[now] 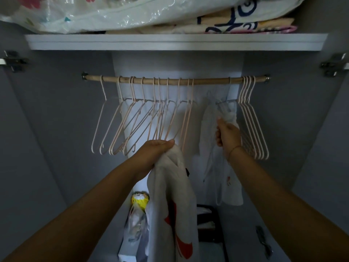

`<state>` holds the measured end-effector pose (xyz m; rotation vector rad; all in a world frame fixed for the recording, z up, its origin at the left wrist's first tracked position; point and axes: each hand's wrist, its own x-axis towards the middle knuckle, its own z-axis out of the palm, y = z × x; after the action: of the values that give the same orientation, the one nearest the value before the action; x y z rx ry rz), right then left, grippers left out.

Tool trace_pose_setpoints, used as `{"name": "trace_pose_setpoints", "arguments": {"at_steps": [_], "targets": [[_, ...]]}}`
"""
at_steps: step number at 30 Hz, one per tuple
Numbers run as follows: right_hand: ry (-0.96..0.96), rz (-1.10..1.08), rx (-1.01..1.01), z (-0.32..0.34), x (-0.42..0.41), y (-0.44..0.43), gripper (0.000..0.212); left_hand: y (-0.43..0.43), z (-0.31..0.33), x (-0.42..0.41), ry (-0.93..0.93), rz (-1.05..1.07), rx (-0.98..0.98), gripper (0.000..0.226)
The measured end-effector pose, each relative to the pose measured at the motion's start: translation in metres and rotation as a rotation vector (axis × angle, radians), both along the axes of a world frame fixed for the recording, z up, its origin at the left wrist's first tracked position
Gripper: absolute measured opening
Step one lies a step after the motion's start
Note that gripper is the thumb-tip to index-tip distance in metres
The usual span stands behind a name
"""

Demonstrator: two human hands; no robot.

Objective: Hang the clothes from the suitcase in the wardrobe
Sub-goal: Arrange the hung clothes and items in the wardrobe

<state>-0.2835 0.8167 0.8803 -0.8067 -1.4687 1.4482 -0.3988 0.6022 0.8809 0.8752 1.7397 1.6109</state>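
Observation:
A wooden rail [175, 80] crosses the open wardrobe, and several empty pale pink hangers [143, 121] hang from it at the left and middle. More empty hangers [253, 120] are bunched at its right end. Between the two groups a white garment [222, 176] hangs on a hanger; my right hand [226, 135] grips its upper part. My left hand [156, 152] grips the top of a grey garment with red patches [173, 205], which hangs down below the rail.
A white shelf [175, 42] above the rail carries a plastic-wrapped bundle [113, 12] and folded printed fabric [245, 21]. Bags and a yellow object [139, 201] lie on the wardrobe floor. Door hinges [334, 65] stand at both sides.

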Motion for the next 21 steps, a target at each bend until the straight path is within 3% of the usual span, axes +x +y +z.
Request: {"name": "trace_pose_setpoints", "arguments": {"at_steps": [3,7,11,21], "targets": [[-0.081,-0.046,-0.042,-0.013,0.02,-0.003,0.041,0.002,-0.005,0.014,-0.015,0.024,0.0,0.021],[-0.098,-0.195,0.049,-0.029,0.048,-0.005,0.044,0.0,-0.01,0.026,0.021,0.008,-0.036,0.031],[0.156,-0.196,0.028,-0.026,0.078,-0.028,0.044,-0.006,-0.013,0.035,0.021,-0.004,-0.041,0.033],[0.692,0.142,-0.087,0.024,0.099,-0.053,0.041,-0.017,-0.014,0.056,0.166,-0.037,-0.129,0.026]]}}
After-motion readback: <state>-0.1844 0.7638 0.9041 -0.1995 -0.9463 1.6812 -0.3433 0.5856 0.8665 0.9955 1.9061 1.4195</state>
